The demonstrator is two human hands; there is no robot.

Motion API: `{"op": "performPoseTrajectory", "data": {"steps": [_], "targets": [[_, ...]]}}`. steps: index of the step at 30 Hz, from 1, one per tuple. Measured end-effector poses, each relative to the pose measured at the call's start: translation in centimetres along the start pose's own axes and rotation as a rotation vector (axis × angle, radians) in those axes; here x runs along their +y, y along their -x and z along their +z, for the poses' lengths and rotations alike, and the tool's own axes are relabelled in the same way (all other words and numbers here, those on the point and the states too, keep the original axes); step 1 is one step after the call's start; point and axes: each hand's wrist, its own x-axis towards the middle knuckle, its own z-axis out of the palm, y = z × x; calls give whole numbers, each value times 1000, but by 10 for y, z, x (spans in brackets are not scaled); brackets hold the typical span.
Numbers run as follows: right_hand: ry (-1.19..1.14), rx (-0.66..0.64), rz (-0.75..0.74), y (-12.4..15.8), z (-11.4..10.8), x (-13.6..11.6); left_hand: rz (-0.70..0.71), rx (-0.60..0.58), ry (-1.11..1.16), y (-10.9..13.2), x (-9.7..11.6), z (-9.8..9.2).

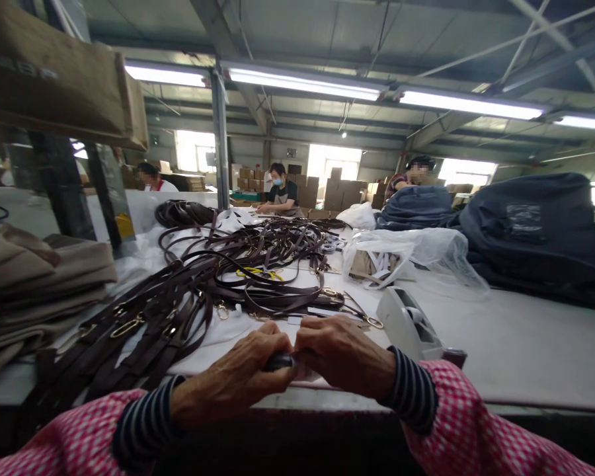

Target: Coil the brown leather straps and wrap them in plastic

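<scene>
1. Dark strap end [279, 361] held between both hands at the near edge of the worktable [500, 350], white paper strip [305, 371] pressed against it.
2. Left hand [233, 373] clenched around it; right hand [340, 354] curled closely over it, fingers grasping.
3. Leather straps with brass clips [242, 254] lie heaped beyond the fingers, bundled straps [129, 330] left of them; how many are finished cannot be told.
4. Tape dispenser [406, 324] stands right of the fingers; gold scissors [359, 311] lie just ahead.

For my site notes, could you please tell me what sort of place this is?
It looks like a leather-goods workshop: dark leather straps heaped on a long worktable, with stacked cardboard cartons behind.
</scene>
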Motion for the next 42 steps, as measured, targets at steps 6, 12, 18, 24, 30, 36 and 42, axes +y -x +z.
{"op": "performPoseTrajectory", "data": {"steps": [6, 12, 18, 24, 30, 36, 42], "targets": [[79, 16, 32, 13, 12, -6, -63, 93, 73, -6, -13, 28], [8, 46, 202, 26, 18, -11, -213, 153, 335, -20, -5, 21], [56, 112, 305, 48, 56, -18, -341, 160, 897, -31, -21, 28], [-21, 115, 379, 61, 69, -22, -350, 137, 837, -38, -8, 33], [-195, 490, 546, 104, -7, 14, -141, 252, 210, -46, -16, 32], [-302, 549, 1038, 185, -72, 82, 75, 361, 52, -48, -44, 50], [-630, 464, 1185, 199, -45, 92, 131, 402, 88, -50, -37, 62]]}}
